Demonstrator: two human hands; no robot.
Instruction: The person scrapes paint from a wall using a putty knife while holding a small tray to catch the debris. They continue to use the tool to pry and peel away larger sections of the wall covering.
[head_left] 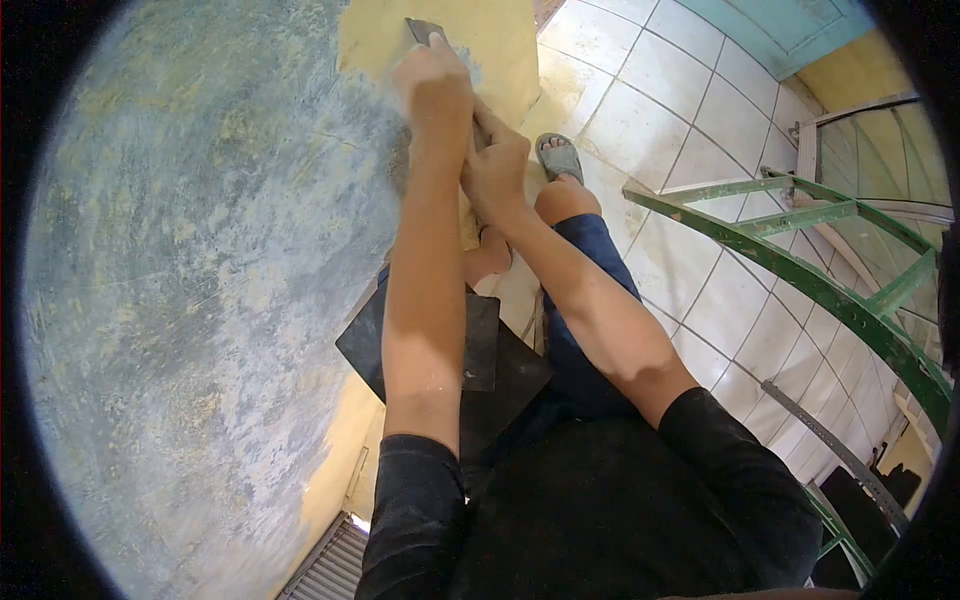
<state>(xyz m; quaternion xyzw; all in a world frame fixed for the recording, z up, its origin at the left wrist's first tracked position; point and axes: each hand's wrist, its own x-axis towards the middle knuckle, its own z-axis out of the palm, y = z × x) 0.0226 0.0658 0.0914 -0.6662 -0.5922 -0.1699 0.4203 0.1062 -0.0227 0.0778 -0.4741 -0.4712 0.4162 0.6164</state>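
My left hand [435,88] reaches to the top of the view, its fingers closed on a scraper. The scraper's thin dark blade [424,31] shows beyond the fingers, at the yellow part of the wall [230,250]. Slight blur softens this hand. Just below and to the right, my right hand [498,172] is closed near my left wrist; what it grips is mostly hidden. The wall surface beside both hands is mottled blue-grey, with yellow at the top and lower edge.
Dark flat square pieces [481,345] lie below my forearms. A green ladder [800,255] stands on the right over white floor tiles [665,110]. My sandalled foot [559,160] is near the wall. A louvred grille [325,562] shows at the bottom, a blue door [790,30] top right.
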